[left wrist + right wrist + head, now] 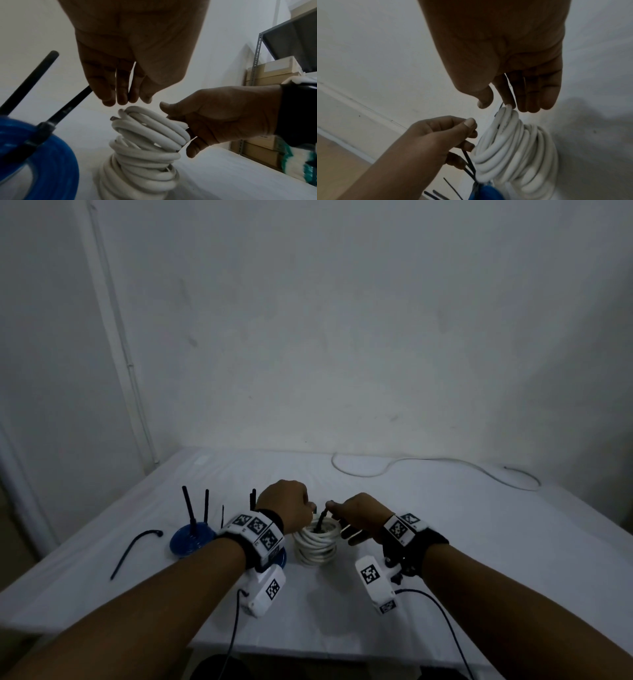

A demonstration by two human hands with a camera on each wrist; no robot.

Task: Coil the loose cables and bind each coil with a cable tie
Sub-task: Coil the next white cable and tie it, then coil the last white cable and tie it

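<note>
White round-cable coil [317, 543] stood on edge on white tabletop [445, 542] near front edge, directly between both hands | black cable tie [322, 520] threaded through coil's top | left hand [286, 505] curled, contents hidden | right hand [359, 517] pinching tie's upright end.

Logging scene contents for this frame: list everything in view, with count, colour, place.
white cable coil: 1, white, standing on the table between both hands
cable tie at the coil: 1, black, poking up from the coil's top
blue cable coil: 1, blue, left of the white coil, black ties sticking up from it
loose cable tie: 1, black, curved, flat on the table at far left
loose cable: 1, white, uncoiled, back right of the table
table: 1, white cover
shelving with boxes: brown boxes, right, seen from the left wrist only
left hand: at the coil's top
right hand: pinches the tie
</note>
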